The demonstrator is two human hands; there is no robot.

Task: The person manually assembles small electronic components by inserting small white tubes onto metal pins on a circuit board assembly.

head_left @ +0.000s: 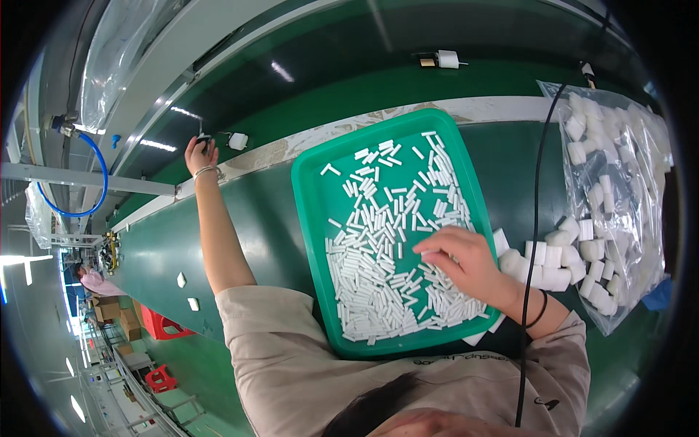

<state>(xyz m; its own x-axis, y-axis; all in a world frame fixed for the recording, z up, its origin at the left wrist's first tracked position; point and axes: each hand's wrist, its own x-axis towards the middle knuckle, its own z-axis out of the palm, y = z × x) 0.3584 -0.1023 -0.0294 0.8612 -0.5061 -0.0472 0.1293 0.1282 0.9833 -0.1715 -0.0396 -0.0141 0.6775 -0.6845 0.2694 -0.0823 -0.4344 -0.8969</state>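
Note:
A green plastic tray (301, 211) stands before me, with many short white sticks (371, 295) loose inside it, heaped mostly toward its near side. My right hand (466, 264) is over the tray's right half, thumb and fingers pinched together close above the sticks. Whatever lies between those fingertips is too small to make out. Stretched far to the left, my left hand (201, 156) is closed around a small black part (206, 143) at the conveyor's edge. Just right of that hand, a white block-shaped piece (237, 140) lies on the green belt.
Another white piece with a dark part (445, 60) sits on the far belt (349, 76). At right, a clear bag (626, 197) spills white blocks (550, 266) beside the tray. A black cable (537, 197) hangs across the right side. Two small white pieces (187, 290) lie at left.

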